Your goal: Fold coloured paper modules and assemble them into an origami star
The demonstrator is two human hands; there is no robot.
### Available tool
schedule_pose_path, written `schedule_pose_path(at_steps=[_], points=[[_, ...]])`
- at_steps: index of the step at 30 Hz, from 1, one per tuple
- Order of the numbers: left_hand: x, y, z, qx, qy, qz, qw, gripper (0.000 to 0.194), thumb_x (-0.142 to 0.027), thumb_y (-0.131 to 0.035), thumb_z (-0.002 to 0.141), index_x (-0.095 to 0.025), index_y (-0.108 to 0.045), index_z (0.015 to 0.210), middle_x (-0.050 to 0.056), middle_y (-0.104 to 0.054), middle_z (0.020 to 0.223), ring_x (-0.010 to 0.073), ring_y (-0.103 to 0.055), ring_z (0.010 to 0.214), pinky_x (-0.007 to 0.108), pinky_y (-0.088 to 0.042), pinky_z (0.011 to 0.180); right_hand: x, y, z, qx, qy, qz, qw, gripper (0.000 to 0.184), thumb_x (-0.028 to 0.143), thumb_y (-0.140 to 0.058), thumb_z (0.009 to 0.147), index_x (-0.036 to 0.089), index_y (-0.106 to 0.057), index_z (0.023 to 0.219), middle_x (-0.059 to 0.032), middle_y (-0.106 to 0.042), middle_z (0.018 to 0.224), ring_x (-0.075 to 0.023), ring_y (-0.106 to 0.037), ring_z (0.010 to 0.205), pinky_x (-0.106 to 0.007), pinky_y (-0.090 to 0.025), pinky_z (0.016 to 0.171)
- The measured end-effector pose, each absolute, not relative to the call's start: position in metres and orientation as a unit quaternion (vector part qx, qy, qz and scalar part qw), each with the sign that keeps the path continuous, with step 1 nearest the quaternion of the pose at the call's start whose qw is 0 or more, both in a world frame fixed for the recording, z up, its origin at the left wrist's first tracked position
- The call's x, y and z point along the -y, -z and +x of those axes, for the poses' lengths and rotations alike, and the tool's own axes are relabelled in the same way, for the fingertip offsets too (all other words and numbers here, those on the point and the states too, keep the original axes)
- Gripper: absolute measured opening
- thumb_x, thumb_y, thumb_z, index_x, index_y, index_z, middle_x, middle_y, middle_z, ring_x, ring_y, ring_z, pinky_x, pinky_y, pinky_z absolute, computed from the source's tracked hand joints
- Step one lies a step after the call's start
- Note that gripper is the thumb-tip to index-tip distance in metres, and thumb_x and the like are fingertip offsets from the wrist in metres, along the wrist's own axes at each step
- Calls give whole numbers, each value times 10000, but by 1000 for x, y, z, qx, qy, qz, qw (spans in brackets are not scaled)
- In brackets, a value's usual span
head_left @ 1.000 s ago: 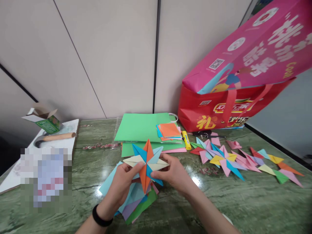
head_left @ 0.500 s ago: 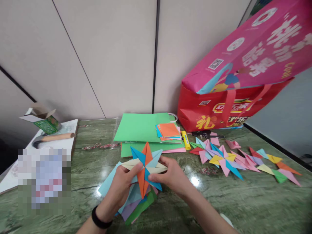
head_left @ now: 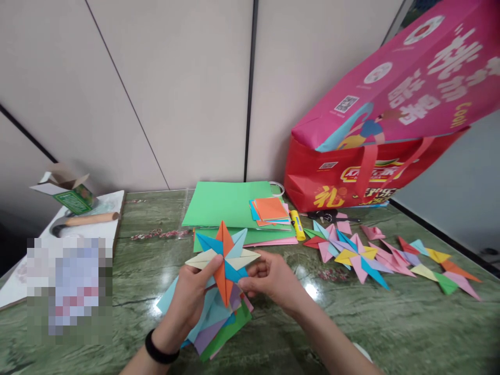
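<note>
Between my hands is a folded paper star (head_left: 224,271) with orange, blue, light blue and cream points, held above the table. My left hand (head_left: 195,291) pinches it, the thumb pressed near its centre and the fingers hidden behind. At the lower right blue point, my right hand (head_left: 271,278) grips the star between thumb and fingers. Under the star lies a loose stack of coloured paper sheets (head_left: 230,333) in light blue, purple and green, partly covered by my left hand and the star.
Green paper packs (head_left: 226,203) with small orange squares (head_left: 270,209) lie behind. Beside them is a yellow glue stick (head_left: 297,225). Several folded stars and pieces (head_left: 357,255) spread to the right, before a red bag (head_left: 328,177). A hook-ended wooden-handled tool (head_left: 89,220) and open box (head_left: 76,195) are left.
The star has shifted slightly left and up, tilting a little. My left thumb has moved with it, and my right hand now grips nearer the lower right blue point.
</note>
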State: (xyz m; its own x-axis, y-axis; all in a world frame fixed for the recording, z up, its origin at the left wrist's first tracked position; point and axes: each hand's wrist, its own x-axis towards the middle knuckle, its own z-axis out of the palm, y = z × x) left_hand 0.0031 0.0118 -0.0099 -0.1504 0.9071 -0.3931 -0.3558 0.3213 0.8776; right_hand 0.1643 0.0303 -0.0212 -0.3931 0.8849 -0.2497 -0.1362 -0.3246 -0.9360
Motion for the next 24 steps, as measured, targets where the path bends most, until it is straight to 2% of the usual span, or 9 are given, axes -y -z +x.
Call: schedule_pose_path(at_steps=[6, 18, 24], points=[[-11, 9, 4, -550, -526, 257, 596, 273, -319, -791, 554, -135, -696, 732, 41, -733, 661, 192, -654, 599, 262, -515, 549, -29, 21, 163, 454, -698, -411, 371, 362, 279, -806, 487, 152, -597, 753, 66, -552, 524, -104, -538, 470, -240, -481, 473], [-11, 9, 3, -542, -523, 273, 598, 266, -327, -780, 574, -144, -702, 750, 36, -731, 681, 178, -648, 614, 246, -514, 547, -29, 25, 162, 462, -697, -411, 362, 281, 220, -748, 552, 126, -603, 773, 50, -554, 562, -99, -535, 518, -221, -476, 492], [-11, 13, 1, -546, -504, 280, 608, 277, -312, -797, 551, -123, -703, 731, 61, -731, 664, 192, -647, 598, 293, -533, 573, -28, 25, 162, 470, -693, -423, 347, 267, 235, -739, 565, 129, -593, 760, 58, -523, 557, -100, -533, 527, -225, -484, 503]])
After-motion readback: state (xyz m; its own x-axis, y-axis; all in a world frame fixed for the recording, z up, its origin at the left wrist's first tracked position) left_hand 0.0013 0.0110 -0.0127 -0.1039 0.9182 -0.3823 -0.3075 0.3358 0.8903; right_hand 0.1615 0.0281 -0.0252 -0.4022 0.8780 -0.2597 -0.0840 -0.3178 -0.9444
